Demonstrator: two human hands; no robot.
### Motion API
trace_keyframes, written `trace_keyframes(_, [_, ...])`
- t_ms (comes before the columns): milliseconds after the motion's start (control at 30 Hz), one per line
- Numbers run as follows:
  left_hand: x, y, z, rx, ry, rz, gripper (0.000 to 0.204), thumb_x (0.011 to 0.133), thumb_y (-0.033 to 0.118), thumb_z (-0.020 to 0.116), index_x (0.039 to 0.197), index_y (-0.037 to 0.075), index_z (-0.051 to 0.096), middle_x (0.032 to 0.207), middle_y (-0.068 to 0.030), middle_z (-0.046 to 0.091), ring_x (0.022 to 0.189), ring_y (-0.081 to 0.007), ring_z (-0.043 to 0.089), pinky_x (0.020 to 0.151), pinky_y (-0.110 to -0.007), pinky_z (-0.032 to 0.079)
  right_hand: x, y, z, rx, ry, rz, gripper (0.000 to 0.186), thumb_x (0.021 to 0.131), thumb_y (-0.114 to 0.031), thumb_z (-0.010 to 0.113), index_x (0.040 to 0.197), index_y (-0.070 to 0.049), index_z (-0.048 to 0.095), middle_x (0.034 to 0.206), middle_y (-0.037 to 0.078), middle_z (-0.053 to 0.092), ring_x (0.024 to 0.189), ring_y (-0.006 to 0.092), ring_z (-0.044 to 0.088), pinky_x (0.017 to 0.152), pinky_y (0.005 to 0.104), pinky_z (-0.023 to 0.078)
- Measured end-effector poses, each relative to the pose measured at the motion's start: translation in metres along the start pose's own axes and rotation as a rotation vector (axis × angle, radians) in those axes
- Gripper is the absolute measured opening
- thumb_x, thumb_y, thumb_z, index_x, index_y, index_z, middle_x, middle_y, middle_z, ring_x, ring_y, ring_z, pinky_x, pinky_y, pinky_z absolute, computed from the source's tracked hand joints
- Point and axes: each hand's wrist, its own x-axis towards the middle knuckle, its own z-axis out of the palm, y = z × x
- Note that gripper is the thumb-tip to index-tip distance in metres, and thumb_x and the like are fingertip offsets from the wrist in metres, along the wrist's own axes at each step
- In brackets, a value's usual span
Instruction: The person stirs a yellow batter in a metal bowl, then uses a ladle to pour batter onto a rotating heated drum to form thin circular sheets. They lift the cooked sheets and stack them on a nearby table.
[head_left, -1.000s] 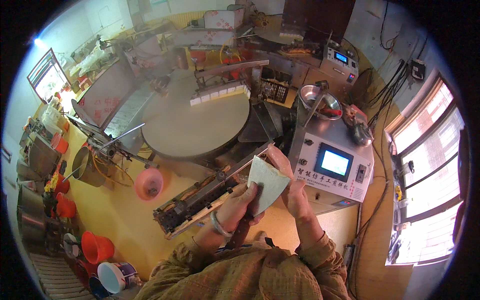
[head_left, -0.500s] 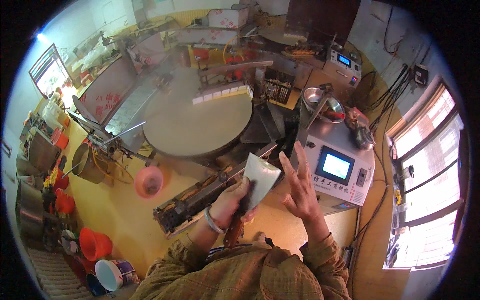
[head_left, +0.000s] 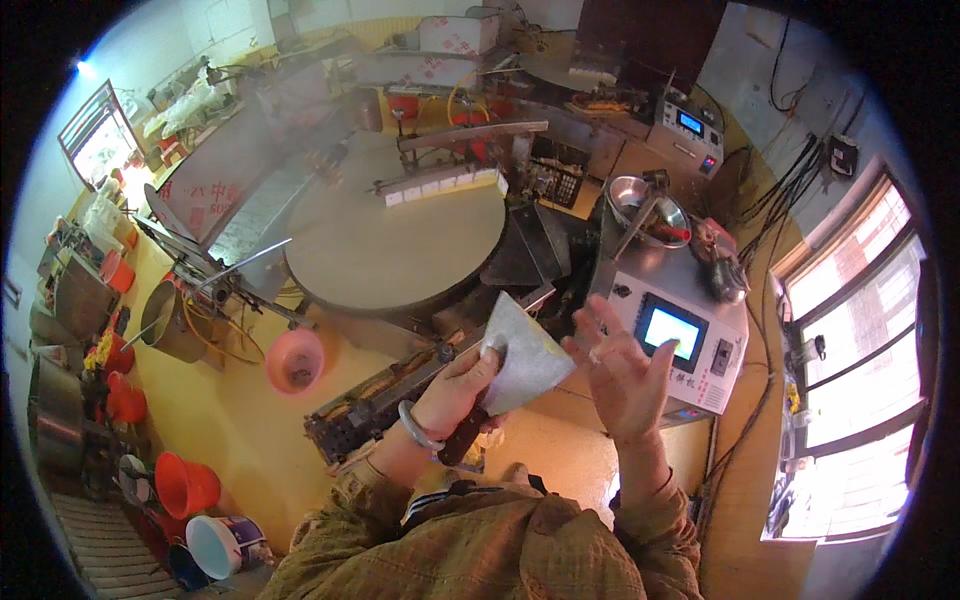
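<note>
My left hand (head_left: 462, 385), with a bracelet at the wrist, grips a metal scraper (head_left: 522, 360) with a dark wooden handle, its broad blade tilted up in front of me. My right hand (head_left: 625, 385) is just right of the blade, fingers spread and palm partly turned up, holding nothing. Both are above a long dark metal rail with wooden strips (head_left: 365, 410). Beyond is a large round griddle (head_left: 395, 255) with a pale surface, steam over it and a white segmented bar (head_left: 440, 188) across its back. The steel control box (head_left: 713, 375) with a lit screen stands at the right.
A steel bowl (head_left: 625, 195) and other items sit on the control box. A pink basin (head_left: 294, 360) is left of the rail; several buckets (head_left: 185, 485) stand along the left. Cables and a barred window (head_left: 855, 330) are at the right; more machinery fills the back.
My right hand has left the blade, moved right and spread its fingers. The scraper in my left hand has rotated, its broad face now angled toward the right.
</note>
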Motion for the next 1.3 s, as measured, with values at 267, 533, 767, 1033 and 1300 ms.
trace_keyframes(267, [0.000,-0.001,0.007,0.358,-0.201,-0.008,0.043,0.095,0.038,0.039,0.127,0.008,0.041,0.084,-0.0005,0.054,0.054,-0.0052,0.050,0.043,-0.019,0.040,0.016,-0.017,0.023,0.373,0.025,0.608,0.085,0.086,-0.068,0.011,0.067,-0.001,0.060,0.136,0.014,0.039,0.115,0.0319,0.045,0.101,0.0413,0.034])
trace_keyframes(533, [-0.009,0.003,0.004,0.514,-0.230,0.023,0.044,0.095,0.041,0.038,0.124,0.008,0.041,0.085,0.0010,0.048,0.061,-0.0049,0.049,0.048,-0.019,0.043,0.012,-0.015,0.034,0.231,0.166,0.757,0.097,0.086,-0.067,0.004,0.086,0.009,0.065,0.136,0.016,0.040,0.122,0.0328,0.040,0.104,0.0391,0.032])
trace_keyframes(767, [-0.016,0.005,-0.003,0.316,-0.220,-0.066,0.043,0.094,0.041,0.042,0.124,0.010,0.042,0.089,0.0012,0.050,0.069,-0.0052,0.050,0.051,-0.019,0.045,0.009,-0.012,0.009,0.256,0.131,0.716,0.096,0.087,-0.064,0.003,0.101,0.012,0.060,0.139,0.013,0.037,0.125,0.0312,0.036,0.107,0.0382,0.025])
trace_keyframes(1033, [-0.006,-0.011,-0.004,0.306,-0.159,-0.095,0.041,0.093,0.043,0.043,0.118,0.010,0.044,0.085,0.0018,0.052,0.063,-0.0064,0.051,0.049,-0.021,0.044,0.015,0.000,0.003,0.201,-0.078,0.381,0.087,0.091,-0.056,0.001,0.102,0.006,0.062,0.138,0.011,0.039,0.127,0.0306,0.033,0.109,0.0362,0.022])
trace_keyframes(1300, [-0.001,-0.026,-0.017,0.248,-0.214,-0.103,0.052,0.094,0.037,0.045,0.133,0.004,0.036,0.115,-0.0020,0.052,0.102,-0.0101,0.050,0.085,-0.027,0.043,0.006,0.005,-0.001,-0.112,-0.023,0.433,0.084,0.092,-0.055,0.001,0.112,0.004,0.057,0.136,0.014,0.040,0.126,0.0272,0.035,0.109,0.0355,0.020])
